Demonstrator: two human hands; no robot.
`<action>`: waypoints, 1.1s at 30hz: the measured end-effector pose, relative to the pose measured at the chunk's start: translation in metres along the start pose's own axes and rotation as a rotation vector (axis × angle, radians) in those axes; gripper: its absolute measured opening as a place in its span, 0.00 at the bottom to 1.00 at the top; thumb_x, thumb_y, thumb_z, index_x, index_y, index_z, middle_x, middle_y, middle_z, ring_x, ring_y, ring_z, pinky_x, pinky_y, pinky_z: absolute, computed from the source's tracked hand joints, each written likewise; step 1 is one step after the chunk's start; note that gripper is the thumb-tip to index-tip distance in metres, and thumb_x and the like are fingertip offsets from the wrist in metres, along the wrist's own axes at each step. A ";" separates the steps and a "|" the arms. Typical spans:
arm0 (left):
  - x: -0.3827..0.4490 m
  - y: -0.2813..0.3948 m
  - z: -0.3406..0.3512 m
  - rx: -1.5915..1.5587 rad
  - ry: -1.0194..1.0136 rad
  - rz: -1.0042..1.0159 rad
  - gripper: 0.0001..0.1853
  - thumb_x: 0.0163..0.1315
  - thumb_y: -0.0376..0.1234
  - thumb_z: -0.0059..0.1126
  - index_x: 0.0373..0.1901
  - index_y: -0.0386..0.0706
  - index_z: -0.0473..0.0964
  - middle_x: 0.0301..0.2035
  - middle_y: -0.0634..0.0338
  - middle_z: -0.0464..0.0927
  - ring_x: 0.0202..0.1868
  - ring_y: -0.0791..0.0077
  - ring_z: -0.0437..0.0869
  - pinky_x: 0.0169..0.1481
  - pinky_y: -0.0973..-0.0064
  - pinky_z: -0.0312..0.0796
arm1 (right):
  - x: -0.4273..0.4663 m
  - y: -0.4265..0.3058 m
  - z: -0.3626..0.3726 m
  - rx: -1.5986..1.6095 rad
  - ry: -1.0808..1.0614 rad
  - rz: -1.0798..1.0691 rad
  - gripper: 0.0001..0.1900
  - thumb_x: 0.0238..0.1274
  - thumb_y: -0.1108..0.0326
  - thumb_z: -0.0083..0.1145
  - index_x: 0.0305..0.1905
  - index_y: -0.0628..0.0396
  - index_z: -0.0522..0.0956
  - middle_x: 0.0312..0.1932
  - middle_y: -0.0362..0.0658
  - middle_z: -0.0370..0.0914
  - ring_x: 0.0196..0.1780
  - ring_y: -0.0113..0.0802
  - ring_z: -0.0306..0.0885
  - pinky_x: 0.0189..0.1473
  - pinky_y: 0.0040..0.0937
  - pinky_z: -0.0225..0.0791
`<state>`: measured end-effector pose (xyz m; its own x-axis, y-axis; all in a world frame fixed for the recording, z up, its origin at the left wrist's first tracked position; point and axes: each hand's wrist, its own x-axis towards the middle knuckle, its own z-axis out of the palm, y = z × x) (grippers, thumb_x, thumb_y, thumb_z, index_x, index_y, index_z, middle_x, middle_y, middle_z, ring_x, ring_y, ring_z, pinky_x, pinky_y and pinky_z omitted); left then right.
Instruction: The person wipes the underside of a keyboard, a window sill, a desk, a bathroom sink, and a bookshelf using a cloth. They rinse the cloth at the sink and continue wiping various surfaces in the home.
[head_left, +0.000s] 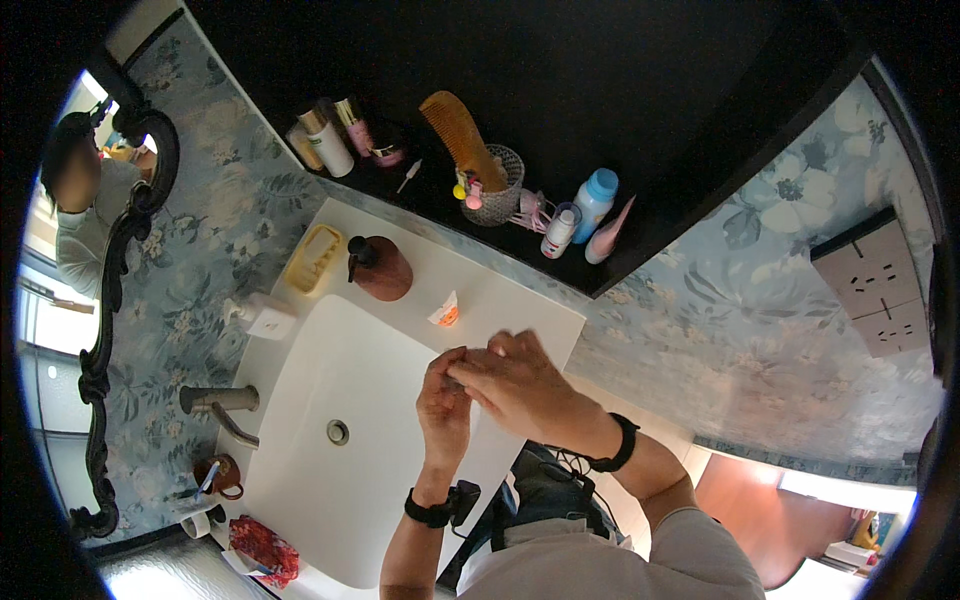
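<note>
My left hand (442, 409) and my right hand (517, 382) meet over the near edge of a white washbasin (352, 375). Their fingers are bent and touching one another. Something small and dark seems to show between the fingertips, but the fingers cover most of it and I cannot tell what it is. Just beyond the hands, on the white counter (510, 319), lies a small orange-and-white packet (446, 310). Black bands circle both wrists, and the left band (431, 514) carries a small black device.
Around the basin stand a brown pump bottle (382, 268), yellow soap dish (315, 259), white pump bottle (266, 316), metal faucet (225, 399), brown mug (219, 476) and red patterned pouch (264, 550). A black shelf holds a wooden comb (469, 146) in a cup and several bottles.
</note>
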<state>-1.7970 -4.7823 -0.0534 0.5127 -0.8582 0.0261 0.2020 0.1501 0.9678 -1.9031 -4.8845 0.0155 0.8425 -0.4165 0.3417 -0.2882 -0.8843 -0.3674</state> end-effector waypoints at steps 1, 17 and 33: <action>0.000 -0.002 -0.005 0.021 0.021 -0.021 0.21 0.68 0.18 0.53 0.62 0.33 0.70 0.58 0.55 0.75 0.58 0.72 0.78 0.62 0.74 0.72 | 0.007 0.005 -0.009 -0.018 -0.096 0.018 0.20 0.54 0.71 0.63 0.54 0.57 0.78 0.48 0.44 0.80 0.49 0.43 0.73 0.53 0.43 0.62; -0.015 0.011 -0.042 -0.034 0.240 -0.012 0.22 0.68 0.18 0.50 0.63 0.36 0.66 0.45 0.55 0.80 0.44 0.76 0.81 0.47 0.78 0.76 | 0.037 0.020 -0.016 -0.108 0.070 -0.090 0.22 0.60 0.62 0.62 0.58 0.58 0.78 0.55 0.51 0.76 0.55 0.50 0.73 0.55 0.46 0.70; -0.030 -0.005 -0.029 0.024 -0.050 -0.189 0.30 0.73 0.38 0.57 0.72 0.46 0.56 0.58 0.51 0.73 0.47 0.69 0.85 0.46 0.72 0.78 | -0.025 0.083 0.020 -0.621 0.282 0.272 0.25 0.57 0.78 0.55 0.62 0.67 0.73 0.62 0.59 0.72 0.67 0.53 0.70 0.65 0.42 0.70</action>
<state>-1.7897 -4.7428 -0.0661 0.4254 -0.8934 -0.1447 0.2707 -0.0269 0.9623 -1.9390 -4.9432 -0.0409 0.5797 -0.6027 0.5484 -0.7456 -0.6638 0.0586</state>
